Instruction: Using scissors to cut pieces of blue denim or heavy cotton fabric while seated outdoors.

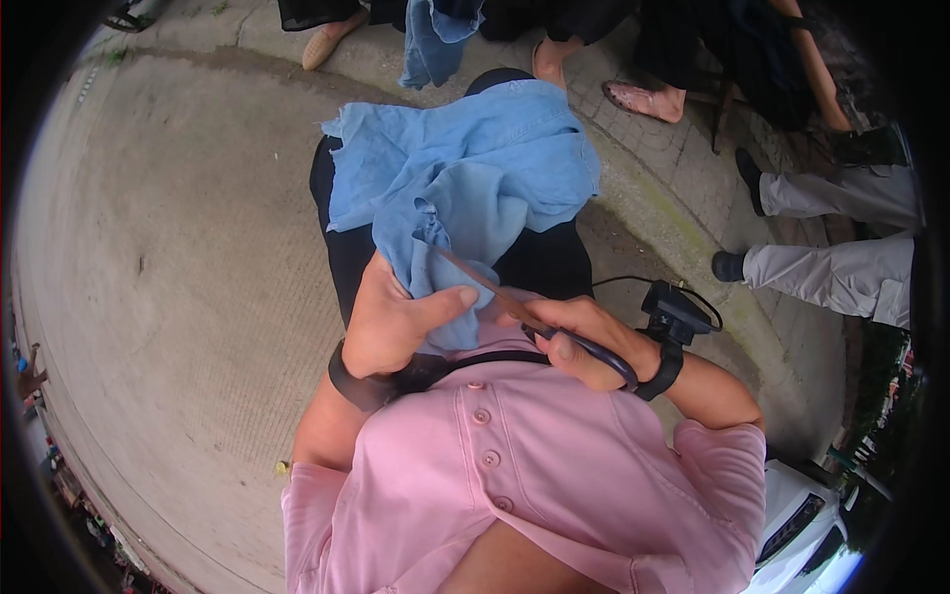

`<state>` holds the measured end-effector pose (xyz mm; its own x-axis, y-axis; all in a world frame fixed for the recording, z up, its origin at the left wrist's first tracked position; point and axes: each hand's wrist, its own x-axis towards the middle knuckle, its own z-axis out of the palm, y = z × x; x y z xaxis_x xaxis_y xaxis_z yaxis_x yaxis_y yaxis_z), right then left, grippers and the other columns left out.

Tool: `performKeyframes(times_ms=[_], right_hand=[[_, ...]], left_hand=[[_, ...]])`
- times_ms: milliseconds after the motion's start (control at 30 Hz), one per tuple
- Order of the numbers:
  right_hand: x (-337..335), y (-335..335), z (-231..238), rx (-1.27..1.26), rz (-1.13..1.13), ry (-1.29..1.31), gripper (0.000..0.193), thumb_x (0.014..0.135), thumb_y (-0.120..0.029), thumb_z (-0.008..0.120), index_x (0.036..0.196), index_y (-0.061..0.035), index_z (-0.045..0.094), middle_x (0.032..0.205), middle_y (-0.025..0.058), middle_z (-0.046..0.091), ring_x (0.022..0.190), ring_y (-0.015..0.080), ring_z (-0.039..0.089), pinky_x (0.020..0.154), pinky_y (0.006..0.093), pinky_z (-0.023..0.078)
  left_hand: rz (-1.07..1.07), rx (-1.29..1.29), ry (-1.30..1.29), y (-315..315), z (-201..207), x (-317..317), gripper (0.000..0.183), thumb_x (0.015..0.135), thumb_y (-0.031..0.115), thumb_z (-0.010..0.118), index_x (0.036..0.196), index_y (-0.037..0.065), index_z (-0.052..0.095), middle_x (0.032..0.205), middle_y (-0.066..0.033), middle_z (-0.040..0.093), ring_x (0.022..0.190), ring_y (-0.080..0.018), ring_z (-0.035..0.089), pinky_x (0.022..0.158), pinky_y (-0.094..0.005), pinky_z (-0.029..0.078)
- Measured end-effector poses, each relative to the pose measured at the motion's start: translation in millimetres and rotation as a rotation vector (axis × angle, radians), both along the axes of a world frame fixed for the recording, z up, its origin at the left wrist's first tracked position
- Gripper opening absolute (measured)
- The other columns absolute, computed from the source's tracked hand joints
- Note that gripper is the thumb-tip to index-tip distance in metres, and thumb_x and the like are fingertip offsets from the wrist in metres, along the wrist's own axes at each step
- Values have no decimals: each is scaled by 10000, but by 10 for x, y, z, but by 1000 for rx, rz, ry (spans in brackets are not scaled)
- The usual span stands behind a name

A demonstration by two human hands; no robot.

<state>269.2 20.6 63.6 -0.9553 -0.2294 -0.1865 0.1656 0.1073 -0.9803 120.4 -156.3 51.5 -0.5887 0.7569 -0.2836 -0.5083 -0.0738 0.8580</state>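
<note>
A light-blue piece of denim-like cloth [475, 148] with frayed edges lies across my lap over dark trousers [341, 267]. My left hand [386, 317] is closed on a bunched part of this cloth, thumb on top. In my right hand [589, 342] is a pair of scissors [500, 292] with dark handles, my fingers around the loops. The blades point up and left to the bunched cloth, their tips at a fold near my left hand. Whether the blades are apart at the tips is hard to see.
Other people's feet and legs stand beyond my knees and to the right, among them grey trousers [841, 272]. Another blue cloth [435, 45] hangs at the top. A black device [676, 312] with a cable is strapped at my right wrist. A white car [797, 525] shows lower right.
</note>
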Motion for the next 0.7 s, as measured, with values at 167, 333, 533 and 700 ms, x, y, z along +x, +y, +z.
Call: performKeyframes(times_ms=[167, 333, 533, 700], right_hand=[[23, -19, -87, -47, -8, 28, 616, 970, -448, 387, 1320, 59, 392, 1263, 230, 484, 1154, 343, 493, 972, 396, 390], [8, -31, -80, -68, -9, 32, 607, 968, -435, 398, 1318, 60, 393, 1275, 233, 475, 1168, 347, 484, 979, 399, 384], [-15, -5, 22, 6, -4, 0, 445, 923, -254, 471, 1252, 45, 454, 1126, 220, 563, 999, 317, 589, 848, 383, 457], [1, 16, 11, -1, 5, -132, 427, 908, -215, 479, 1260, 26, 461, 1061, 204, 582, 904, 314, 603, 794, 374, 469]], left_hand=[[-65, -19, 2, -36, -50, -47, 474, 731, -60, 690, 1156, -13, 484, 968, -75, 636, 900, -161, 615, 835, -301, 483], [-66, -27, 18, -46, -42, -71, 576, 732, -71, 682, 1242, -13, 418, 998, -68, 614, 919, -149, 597, 845, -302, 478], [-39, -3, 12, -30, -37, -55, 504, 734, -56, 691, 1190, -20, 479, 995, -71, 630, 906, -154, 608, 843, -297, 478], [-71, -6, -11, -58, -110, -87, 428, 725, -39, 714, 1123, -30, 555, 999, -83, 650, 901, -159, 619, 830, -287, 479]])
